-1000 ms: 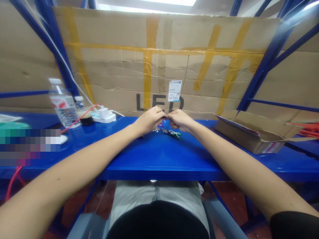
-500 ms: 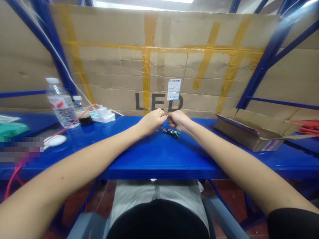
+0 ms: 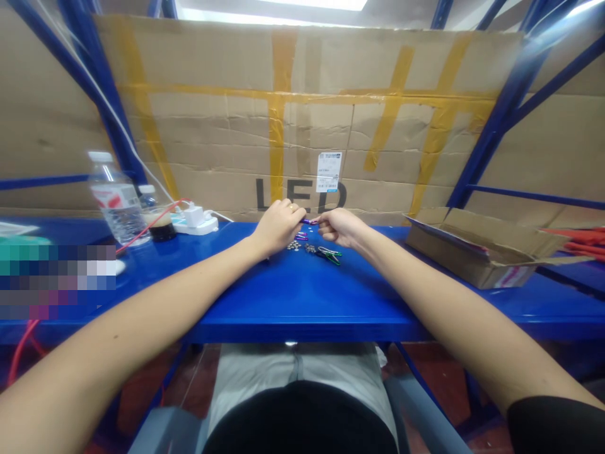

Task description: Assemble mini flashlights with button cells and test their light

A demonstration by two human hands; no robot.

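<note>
My left hand (image 3: 278, 224) and my right hand (image 3: 338, 226) meet fingertip to fingertip above the far middle of the blue table (image 3: 302, 296). Both pinch a small purple clip-like piece (image 3: 311, 221) held between them. Just below the hands lies a small heap of silver metal rings (image 3: 295, 244), another purple piece (image 3: 301, 236) and a green clip (image 3: 329, 254). A ring shows on a finger of my left hand.
At the left stand a clear water bottle (image 3: 116, 198), a dark-capped jar (image 3: 158, 221) and a white power strip (image 3: 196, 221) with red cable. An open cardboard box (image 3: 477, 249) lies at the right. Taped cardboard with "LED" (image 3: 302, 126) walls the back.
The hands were pressed together as closed fists half a second ago; now the fingertips have drawn slightly apart and the purple piece shows between them. The heap of rings is uncovered again.
</note>
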